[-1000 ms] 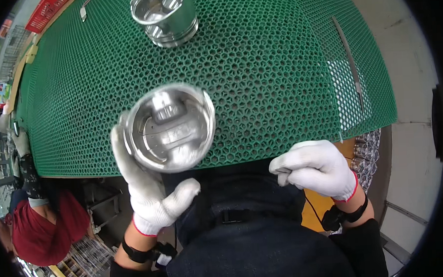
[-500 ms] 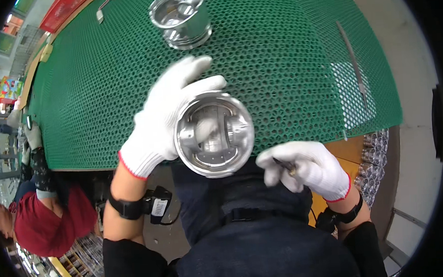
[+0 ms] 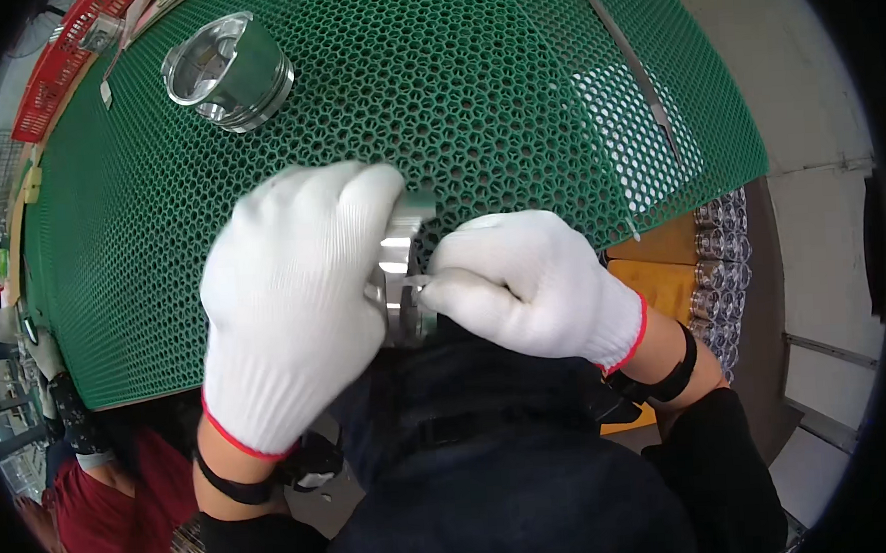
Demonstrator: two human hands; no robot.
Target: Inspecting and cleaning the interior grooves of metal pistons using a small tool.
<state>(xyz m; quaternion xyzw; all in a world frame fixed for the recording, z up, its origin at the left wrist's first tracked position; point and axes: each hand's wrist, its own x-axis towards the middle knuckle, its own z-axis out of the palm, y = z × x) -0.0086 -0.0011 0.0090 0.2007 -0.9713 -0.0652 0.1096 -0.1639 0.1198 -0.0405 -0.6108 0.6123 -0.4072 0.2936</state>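
Note:
A shiny metal piston is tipped on its side in front of my body, close to the near edge of the green mat. My left hand, in a white knitted glove, wraps round it from the left and covers much of it. My right hand, gloved too, is closed with thumb and fingertips against the piston's right side. A thin light sliver of a slim tool shows at those fingertips; the rest is hidden in the fist. Another piston stands on the mat at the far left.
A long thin flat file lies at the right, partly over a white mesh patch. Rows of pistons and yellow cardboard sit below the mat's right edge. At far left are a red basket and a person in a red top.
The held piston has turned from facing up to edge-on. My right hand has come in from the right with its slim tool and now meets the piston. The view has shifted rightward.

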